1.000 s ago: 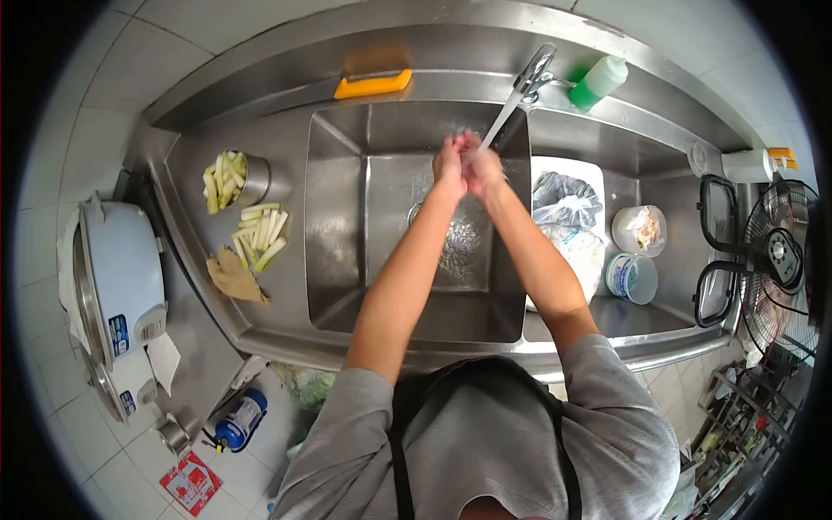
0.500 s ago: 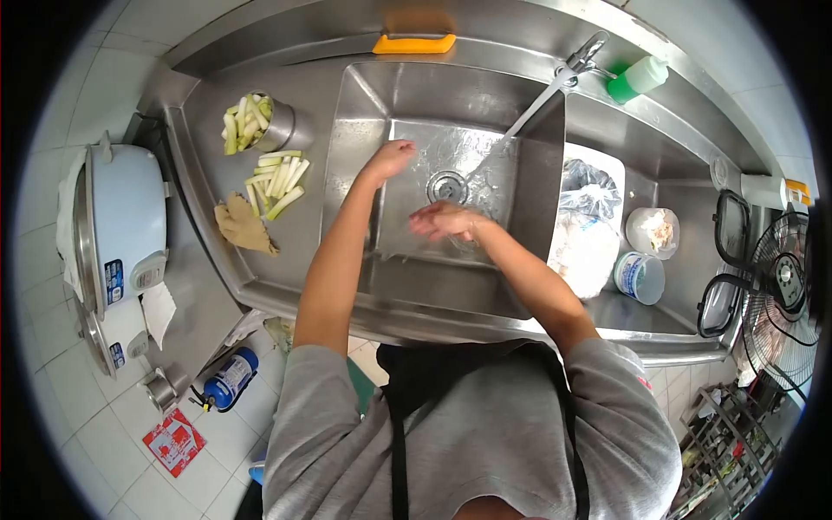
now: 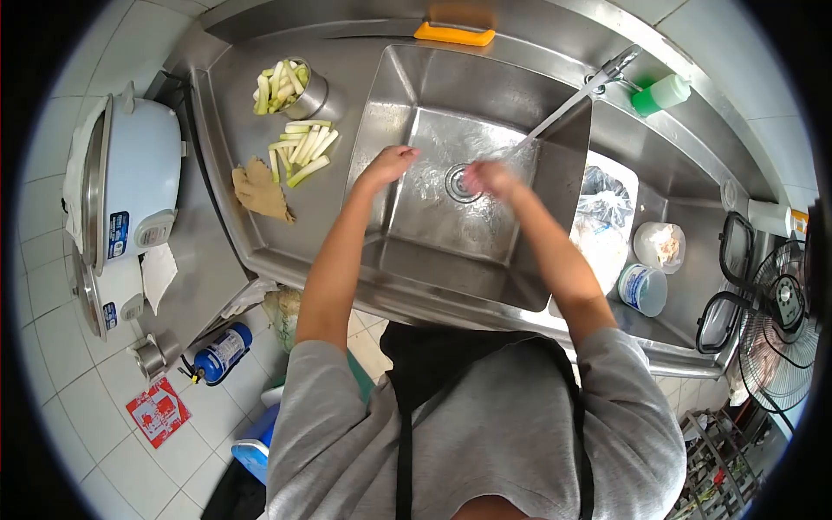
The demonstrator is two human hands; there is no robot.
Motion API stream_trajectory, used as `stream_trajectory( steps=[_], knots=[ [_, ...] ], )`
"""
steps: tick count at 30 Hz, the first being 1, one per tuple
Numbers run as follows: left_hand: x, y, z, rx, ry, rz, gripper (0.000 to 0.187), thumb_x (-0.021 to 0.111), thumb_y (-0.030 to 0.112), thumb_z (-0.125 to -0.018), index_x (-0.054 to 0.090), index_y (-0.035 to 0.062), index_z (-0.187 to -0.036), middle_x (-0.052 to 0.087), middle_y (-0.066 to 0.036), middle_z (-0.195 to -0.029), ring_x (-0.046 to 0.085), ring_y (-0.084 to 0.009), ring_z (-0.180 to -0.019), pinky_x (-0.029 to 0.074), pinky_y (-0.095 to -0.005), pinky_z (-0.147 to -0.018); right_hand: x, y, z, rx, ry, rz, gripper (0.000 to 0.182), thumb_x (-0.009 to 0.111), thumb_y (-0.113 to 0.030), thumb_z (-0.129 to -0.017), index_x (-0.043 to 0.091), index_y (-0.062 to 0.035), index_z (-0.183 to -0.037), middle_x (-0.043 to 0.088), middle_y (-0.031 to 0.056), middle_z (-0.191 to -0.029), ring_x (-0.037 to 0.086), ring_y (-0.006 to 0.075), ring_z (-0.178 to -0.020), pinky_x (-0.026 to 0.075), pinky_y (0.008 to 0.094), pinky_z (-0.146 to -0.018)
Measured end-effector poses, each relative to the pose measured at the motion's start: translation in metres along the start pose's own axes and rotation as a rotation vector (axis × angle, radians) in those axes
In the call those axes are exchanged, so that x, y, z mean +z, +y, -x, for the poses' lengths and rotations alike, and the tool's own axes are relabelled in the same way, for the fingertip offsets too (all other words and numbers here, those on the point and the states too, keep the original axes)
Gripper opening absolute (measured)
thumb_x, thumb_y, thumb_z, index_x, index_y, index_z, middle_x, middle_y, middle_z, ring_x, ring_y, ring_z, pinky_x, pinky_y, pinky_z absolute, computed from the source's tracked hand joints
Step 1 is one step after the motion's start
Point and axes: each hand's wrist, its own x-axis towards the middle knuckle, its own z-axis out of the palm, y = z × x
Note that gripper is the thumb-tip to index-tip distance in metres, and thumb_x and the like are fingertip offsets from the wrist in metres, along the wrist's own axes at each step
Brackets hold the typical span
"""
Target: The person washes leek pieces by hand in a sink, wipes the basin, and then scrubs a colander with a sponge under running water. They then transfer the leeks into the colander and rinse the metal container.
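A stainless steel sink (image 3: 407, 251) is seen from above, with both bare hands held inside the basin. The right hand (image 3: 490, 179) is blurred beside the drain (image 3: 460, 183), under the stream from the faucet (image 3: 607, 74), whose long spout is angled down over the basin; whether its fingers are spread or curled cannot be told. The left hand (image 3: 387, 163) is held apart from it, loosely open and empty, near the basin's left wall – probably out of the water's path. Nothing is gripped by either hand.

On the counter to the left, cut vegetable sticks (image 3: 303, 147) lie in a loose pile beside a metal cup (image 3: 295, 87) filled with more of them, kept clear of the wet basin. A brown rag (image 3: 258, 192) is crumpled just below the pile. A white rice cooker (image 3: 130, 173) stands farther left. To the right of the basin a plastic bag (image 3: 602, 204) rests on a white board, with two small tubs (image 3: 646, 286) near it – and a green bottle (image 3: 660, 94) behind the faucet
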Motion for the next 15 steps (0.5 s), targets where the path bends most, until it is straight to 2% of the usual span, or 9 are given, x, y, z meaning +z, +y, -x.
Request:
stream_trajectory(
  steps=[1, 2, 3, 5, 6, 9, 11, 13, 15],
  knots=[
    [-0.003, -0.007, -0.007, 0.042, 0.014, -0.032, 0.041, 0.049, 0.031, -0.082, 0.047, 0.0017, -0.111, 0.051, -0.009, -0.107, 0.046, -0.0178, -0.098, 0.035, -0.0289, -0.086, 0.04, -0.063, 0.052, 0.154, -0.405, 0.156, 0.021, 0.045, -0.015, -0.076, 0.059, -0.0023, -0.085, 0.06, 0.0109, -0.08, 0.056, 0.0191, -0.068, 0.045, 0.0328, -0.057],
    [-0.003, -0.009, -0.004, 0.039, 0.011, -0.035, 0.041, 0.049, 0.031, -0.082, 0.047, 0.0017, -0.111, 0.051, -0.009, -0.107, 0.046, -0.0178, -0.098, 0.035, -0.0289, -0.086, 0.079, -0.06, 0.064, 0.443, -0.546, 0.336, 0.023, 0.041, -0.015, -0.08, 0.058, 0.0, -0.082, 0.059, 0.0102, -0.08, 0.056, 0.0172, -0.068, 0.046, 0.0292, -0.059],
    [-0.003, -0.009, 0.0, 0.007, 0.023, -0.065, 0.042, 0.048, 0.03, -0.082, 0.047, 0.0004, -0.111, 0.052, -0.009, -0.106, 0.047, -0.0172, -0.098, 0.035, -0.028, -0.085, 0.081, -0.057, 0.068, 0.443, -0.546, 0.331, 0.023, 0.041, -0.015, -0.08, 0.058, 0.0, -0.082, 0.059, 0.0102, -0.08, 0.056, 0.0172, -0.068, 0.046, 0.0292, -0.059],
    [0.001, -0.011, 0.008, -0.028, 0.031, -0.099, 0.042, 0.048, 0.03, -0.082, 0.046, -0.0009, -0.111, 0.053, -0.009, -0.105, 0.047, -0.0166, -0.098, 0.035, -0.0271, -0.085, 0.082, -0.052, 0.074, 0.46, -0.509, 0.959, 0.026, 0.041, -0.019, -0.081, 0.059, -0.0003, -0.077, 0.059, 0.0094, -0.075, 0.055, 0.0185, -0.061, 0.045, 0.0305, -0.055],
    [0.008, -0.011, 0.01, -0.016, 0.0, -0.083, 0.042, 0.049, 0.03, -0.082, 0.046, -0.0007, -0.111, 0.052, -0.009, -0.105, 0.047, -0.0164, -0.098, 0.035, -0.0272, -0.084, 0.072, -0.049, 0.071, 0.463, -0.511, 0.953, 0.026, 0.041, -0.019, -0.081, 0.059, -0.0003, -0.077, 0.059, 0.0094, -0.075, 0.055, 0.0185, -0.061, 0.045, 0.0305, -0.055],
    [0.036, -0.005, -0.003, -0.007, -0.053, -0.033, 0.042, 0.05, 0.03, -0.081, 0.046, 0.0012, -0.111, 0.051, -0.009, -0.107, 0.047, -0.0158, -0.096, 0.036, -0.0277, -0.083, -0.009, -0.044, 0.033, 0.272, 0.155, 0.462, 0.025, 0.036, -0.011, -0.081, 0.055, -0.0048, -0.068, 0.053, 0.0053, -0.059, 0.05, 0.0135, -0.047, 0.041, 0.0261, -0.042],
    [0.064, 0.026, -0.005, 0.021, -0.112, 0.081, 0.04, 0.048, 0.029, -0.082, 0.046, 0.002, -0.111, 0.051, -0.009, -0.107, 0.047, -0.0163, -0.096, 0.037, -0.0279, -0.082, -0.045, -0.074, 0.034, 0.264, 0.299, -0.455, 0.018, 0.036, -0.009, -0.081, 0.05, -0.006, -0.069, 0.049, 0.0042, -0.057, 0.048, 0.0115, -0.048, 0.04, 0.0236, -0.042],
    [0.093, 0.065, -0.006, 0.082, -0.16, 0.227, 0.038, 0.046, 0.027, -0.083, 0.046, 0.0031, -0.112, 0.051, -0.008, -0.107, 0.047, -0.0169, -0.096, 0.037, -0.0283, -0.082, -0.064, -0.092, 0.035, 0.045, 0.319, -0.838, 0.016, 0.038, -0.015, -0.083, 0.048, -0.0071, -0.074, 0.047, 0.0043, -0.059, 0.046, 0.0152, -0.046, 0.039, 0.0273, -0.04],
    [0.11, 0.088, -0.017, 0.101, -0.169, 0.336, 0.036, 0.045, 0.026, -0.084, 0.045, 0.0039, -0.112, 0.051, -0.007, -0.108, 0.047, -0.0172, -0.097, 0.037, -0.0287, -0.082, -0.078, -0.098, 0.026, 0.038, 0.284, -1.05, 0.012, 0.041, -0.014, -0.083, 0.047, -0.0048, -0.079, 0.047, 0.0038, -0.061, 0.046, 0.0141, -0.049, 0.04, 0.0257, -0.042]
  ],
)
